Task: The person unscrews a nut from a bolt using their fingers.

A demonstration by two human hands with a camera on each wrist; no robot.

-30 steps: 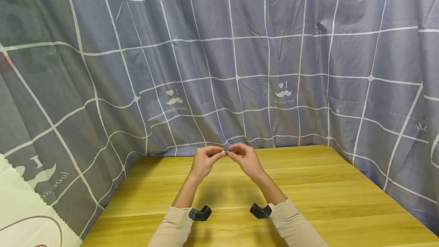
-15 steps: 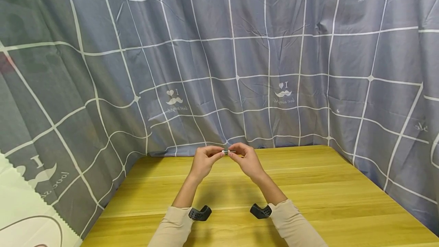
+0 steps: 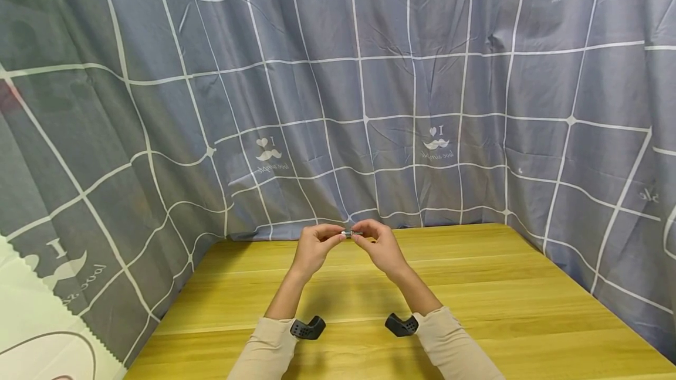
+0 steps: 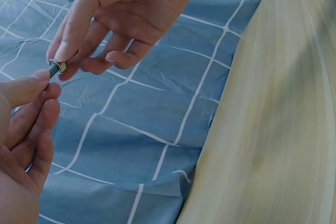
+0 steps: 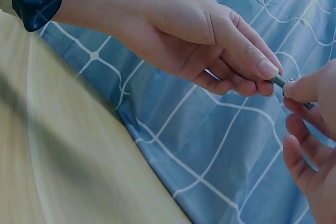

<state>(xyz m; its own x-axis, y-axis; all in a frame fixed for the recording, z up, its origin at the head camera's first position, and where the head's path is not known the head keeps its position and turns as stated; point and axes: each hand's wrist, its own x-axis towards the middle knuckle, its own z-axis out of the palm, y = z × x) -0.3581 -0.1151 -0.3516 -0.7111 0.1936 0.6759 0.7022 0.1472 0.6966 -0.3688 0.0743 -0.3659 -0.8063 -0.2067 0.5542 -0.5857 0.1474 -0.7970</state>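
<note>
My left hand and right hand meet fingertip to fingertip above the table's far part. A threaded metal bolt spans the gap between them, lying roughly sideways. Thumb and fingers of the left hand pinch one end, which they hide. Around the thread sits a shiny metal nut, pinched by the right thumb and index finger. In the right wrist view, the thread of the bolt shows between the hands, and its other end sticks out past the right thumb.
Below the hands is a wooden table. A grey-blue gridded curtain hangs behind it and along the sides. Each wrist carries a black device. A pale sheet with a scalloped edge shows at lower left.
Both hands keep their place. Only the right fingertips around the nut shift very slightly, and the bit of bolt seen between the hands looks a little different.
</note>
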